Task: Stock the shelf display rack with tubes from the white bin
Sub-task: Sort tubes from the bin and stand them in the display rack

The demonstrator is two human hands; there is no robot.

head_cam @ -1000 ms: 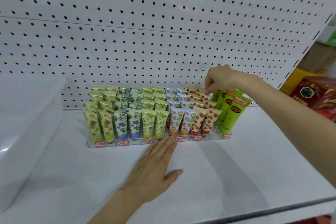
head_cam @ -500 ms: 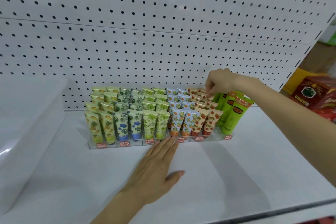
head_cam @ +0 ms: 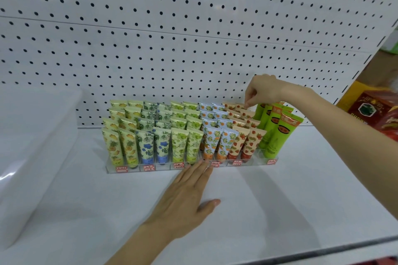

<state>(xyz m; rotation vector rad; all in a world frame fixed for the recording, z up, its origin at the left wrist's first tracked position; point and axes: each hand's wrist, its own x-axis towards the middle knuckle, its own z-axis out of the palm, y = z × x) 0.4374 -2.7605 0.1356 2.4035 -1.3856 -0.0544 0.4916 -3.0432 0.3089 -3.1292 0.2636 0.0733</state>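
Shelf (head_cam: 280, 200), left hand (head_cam: 185, 198) touching rack (head_cam: 261, 160) (right (head_cam: 263, 90) pinches tube (head_cam: 240, 106))

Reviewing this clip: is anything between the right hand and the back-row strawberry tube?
Nothing visible. The right hand pinches the top edge of the back-row strawberry tube; the tall green tubes stand beside it to the right, not between.

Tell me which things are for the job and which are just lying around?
For the job: display rack, tubes, white bin, left hand flat against the rack, right hand pinching a back-row strawberry tube.
Just lying about: pegboard, red box.
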